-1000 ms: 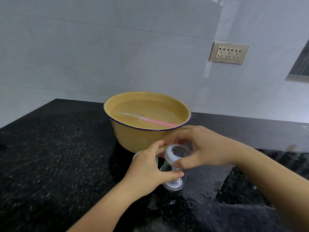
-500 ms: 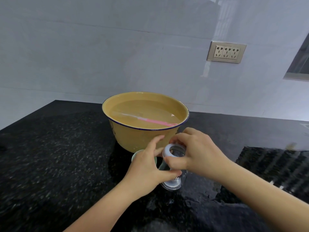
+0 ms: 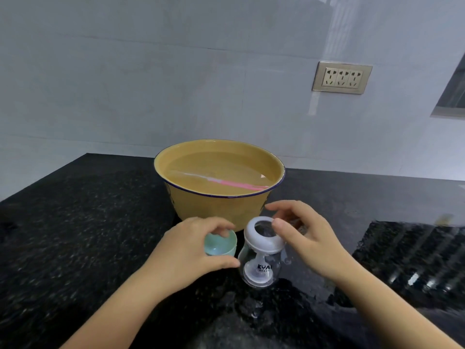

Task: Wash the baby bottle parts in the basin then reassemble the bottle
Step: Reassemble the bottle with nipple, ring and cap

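The clear baby bottle [image 3: 259,269] stands upright on the black counter just in front of the yellow basin [image 3: 214,210], with its white collar ring [image 3: 260,244] seated on the neck. A teal cap [image 3: 219,248] sits mouth-up to the left of the bottle. My left hand [image 3: 188,253] curls its fingers over the cap's far rim, thumb in front beside the bottle. My right hand [image 3: 309,240] hovers at the collar's right side with fingers spread; only the thumb tip touches the ring. A pink brush [image 3: 239,184] floats in the basin's water.
The granite counter [image 3: 75,248] is wet around and in front of the bottle. A tiled wall stands close behind the basin, with a socket plate [image 3: 342,78] at upper right. A dark window edge [image 3: 453,91] shows at far right.
My left hand left the bottle's body and moved left onto the teal cap. My right hand loosened its grip on the collar and spread its fingers.
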